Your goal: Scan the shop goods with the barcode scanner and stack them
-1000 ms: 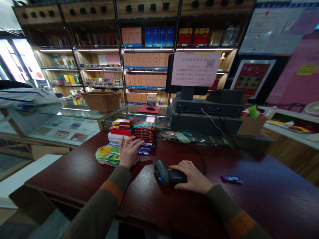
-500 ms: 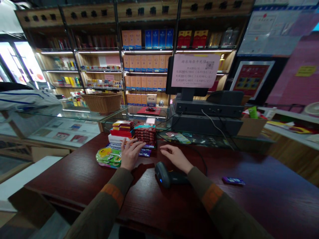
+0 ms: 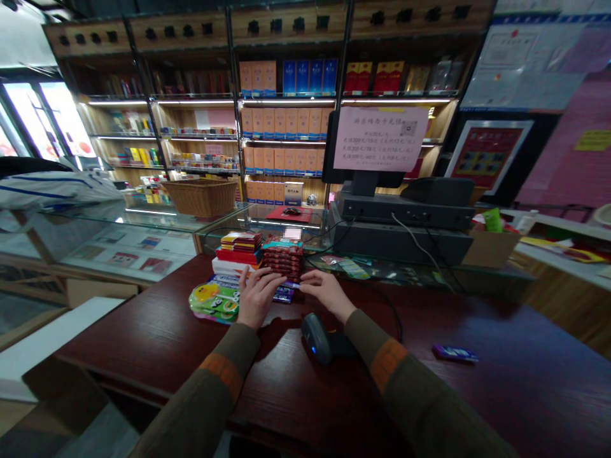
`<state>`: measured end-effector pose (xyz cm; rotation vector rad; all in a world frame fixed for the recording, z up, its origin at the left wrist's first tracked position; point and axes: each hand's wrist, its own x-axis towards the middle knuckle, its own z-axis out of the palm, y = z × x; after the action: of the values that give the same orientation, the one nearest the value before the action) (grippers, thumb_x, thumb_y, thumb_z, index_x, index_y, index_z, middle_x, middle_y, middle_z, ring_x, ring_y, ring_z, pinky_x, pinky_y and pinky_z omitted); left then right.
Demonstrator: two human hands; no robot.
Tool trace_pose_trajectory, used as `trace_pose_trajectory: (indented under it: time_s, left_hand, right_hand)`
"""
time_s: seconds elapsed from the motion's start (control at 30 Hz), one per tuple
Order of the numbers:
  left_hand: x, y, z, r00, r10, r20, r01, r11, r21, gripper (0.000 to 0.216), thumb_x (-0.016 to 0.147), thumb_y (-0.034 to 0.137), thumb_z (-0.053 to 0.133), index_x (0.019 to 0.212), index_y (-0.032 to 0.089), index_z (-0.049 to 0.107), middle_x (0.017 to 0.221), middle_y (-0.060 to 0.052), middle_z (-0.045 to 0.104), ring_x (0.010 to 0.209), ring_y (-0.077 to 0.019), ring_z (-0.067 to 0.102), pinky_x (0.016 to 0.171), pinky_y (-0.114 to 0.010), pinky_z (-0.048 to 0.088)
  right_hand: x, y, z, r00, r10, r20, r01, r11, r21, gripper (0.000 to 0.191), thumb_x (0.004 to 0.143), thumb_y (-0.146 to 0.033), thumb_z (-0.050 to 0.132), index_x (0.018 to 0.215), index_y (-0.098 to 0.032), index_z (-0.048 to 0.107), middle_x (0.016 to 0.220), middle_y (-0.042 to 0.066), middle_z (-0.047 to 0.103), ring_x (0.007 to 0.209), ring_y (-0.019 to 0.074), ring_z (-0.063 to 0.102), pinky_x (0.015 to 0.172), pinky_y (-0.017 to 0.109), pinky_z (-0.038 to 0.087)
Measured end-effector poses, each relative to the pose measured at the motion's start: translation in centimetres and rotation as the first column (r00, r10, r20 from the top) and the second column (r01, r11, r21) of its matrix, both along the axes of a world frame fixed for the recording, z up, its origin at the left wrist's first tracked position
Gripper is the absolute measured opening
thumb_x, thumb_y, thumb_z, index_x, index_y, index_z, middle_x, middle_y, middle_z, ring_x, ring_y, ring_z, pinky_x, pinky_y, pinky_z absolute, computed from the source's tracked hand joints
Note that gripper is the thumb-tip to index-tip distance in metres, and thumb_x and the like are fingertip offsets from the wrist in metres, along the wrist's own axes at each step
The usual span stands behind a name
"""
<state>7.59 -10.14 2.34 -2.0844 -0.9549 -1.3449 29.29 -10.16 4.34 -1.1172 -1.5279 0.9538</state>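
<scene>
My left hand point(image 3: 256, 294) lies fingers spread on flat purple packets point(image 3: 281, 294) beside a green and yellow candy pack point(image 3: 212, 299) on the dark wooden counter point(image 3: 143, 331). My right hand point(image 3: 323, 289) reaches in from the right, fingertips pinching at the end of a purple packet, just below a stack of dark red packs point(image 3: 282, 257). A taller stack of red and white boxes point(image 3: 237, 250) stands left of it. A black barcode scanner point(image 3: 317, 337) lies on the counter under my right forearm, untouched.
A lone purple packet point(image 3: 455, 353) lies at the right of the counter. Behind stand a cash register with a monitor and pink notice point(image 3: 380, 137), a glass display case point(image 3: 143, 222), a wicker basket point(image 3: 202, 196) and shelves of boxed goods.
My right hand let go of the scanner and moved forward and left to the purple packets by the stacks. My left hand stayed on the packets. The view shifted slightly.
</scene>
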Motion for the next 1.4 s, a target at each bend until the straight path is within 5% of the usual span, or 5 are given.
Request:
trace_pose_trajectory:
  time_s: [0.3, 0.6, 0.9, 1.23, 1.4]
  left_hand:
    - [0.1, -0.3, 0.1, 1.000, 0.003, 0.017, -0.003, 1.000, -0.031, 0.020, 0.095, 0.024, 0.058, 0.109, 0.032, 0.070, 0.114, 0.002, 0.075, 0.118, -0.0202, 0.060, 0.120, -0.048, 0.020]
    - [-0.6, 0.7, -0.8, 0.987, 0.154, 0.055, -0.137, 0.963, -0.234, 0.019, 0.095, 0.028, 0.055, 0.109, 0.028, 0.068, 0.100, -0.002, 0.076, 0.107, -0.0236, 0.062, 0.117, -0.053, 0.022]
    - [-0.5, 1.0, -1.3, 0.987, 0.163, -0.005, -0.151, 0.898, -0.413, 0.031, 0.093, 0.020, 0.048, 0.120, 0.025, 0.062, 0.105, -0.006, 0.074, 0.107, -0.0245, 0.062, 0.121, -0.060, 0.011]
    - [-0.4, 1.4, -1.5, 0.981, 0.176, -0.076, -0.191, 0.855, -0.482, 0.049, 0.082, 0.008, 0.045, 0.127, 0.023, 0.057, 0.105, -0.008, 0.074, 0.111, -0.0260, 0.061, 0.120, -0.065, 0.008]
    - [-0.6, 1.4, -1.7, 0.977, 0.187, -0.099, -0.211, 0.847, -0.488, 0.051, 0.082, 0.005, 0.042, 0.127, 0.023, 0.056, 0.106, -0.007, 0.073, 0.109, -0.0264, 0.061, 0.120, -0.065, 0.008]
  right_hand:
    - [-0.8, -0.5, 0.4, 0.998, -0.051, 0.040, 0.048, 0.996, 0.081, 0.028, 0.066, -0.026, 0.077, 0.090, -0.020, 0.064, 0.086, 0.004, 0.075, 0.081, 0.0208, 0.071, 0.079, 0.034, 0.053]
    - [-1.7, 0.2, 0.9, 0.932, -0.254, 0.258, 0.195, 0.953, 0.233, 0.015, 0.071, -0.020, 0.072, 0.081, -0.022, 0.061, 0.081, -0.001, 0.071, 0.079, 0.0181, 0.068, 0.077, 0.030, 0.050]
    - [-2.4, 1.3, -0.9, 0.848, -0.300, 0.437, 0.233, 0.951, 0.201, 0.013, 0.076, -0.020, 0.073, 0.078, -0.022, 0.061, 0.084, -0.002, 0.069, 0.081, 0.0165, 0.063, 0.075, 0.026, 0.044]
    - [-2.9, 1.4, 0.2, 0.487, -0.285, 0.825, 0.071, 0.955, 0.288, 0.010, 0.082, -0.024, 0.074, 0.086, -0.023, 0.064, 0.086, 0.003, 0.065, 0.087, 0.0184, 0.059, 0.073, 0.026, 0.036]
    - [-3.3, 1.5, 0.6, 0.454, -0.251, 0.855, -0.001, 0.959, 0.282, 0.009, 0.084, -0.019, 0.070, 0.086, -0.024, 0.062, 0.085, 0.001, 0.067, 0.085, 0.0179, 0.061, 0.069, 0.026, 0.034]
